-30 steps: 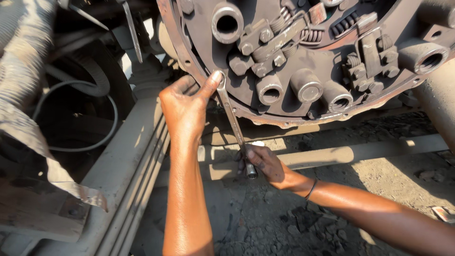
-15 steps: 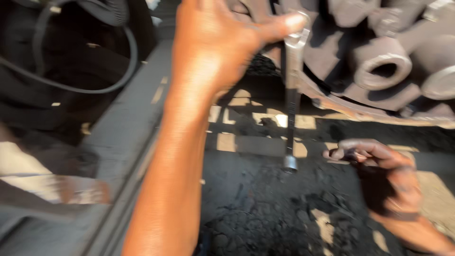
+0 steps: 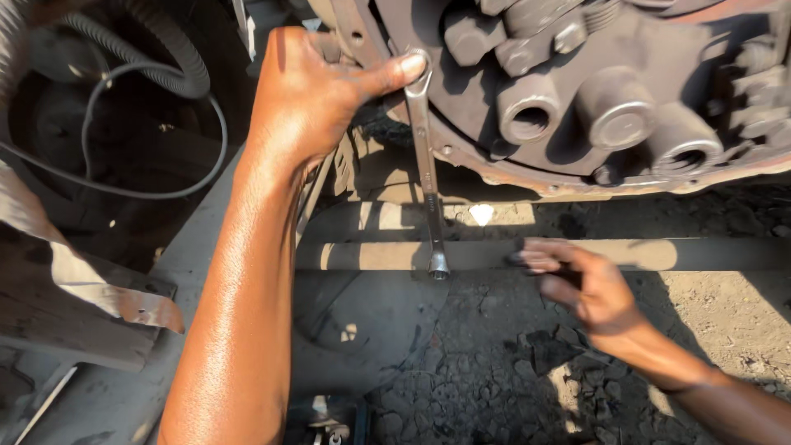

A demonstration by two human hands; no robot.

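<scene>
Up top, left hand (image 3: 309, 103) pinches wrench (image 3: 427, 169) against rusty clutch housing (image 3: 593, 91); right hand (image 3: 589, 288) hangs loosely spread.

We see a smooth, bright steel wrench (image 3: 428, 165) hanging from the matt, rust-brown cast-metal clutch plate (image 3: 577, 91). Left of that plate lies a ribbed black rubber hose (image 3: 169, 62); below it, rough, cracked, oily dirt ground (image 3: 494, 371).

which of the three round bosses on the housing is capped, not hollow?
The middle boss: its face is closed. The left boss and right boss show open bores.
</scene>
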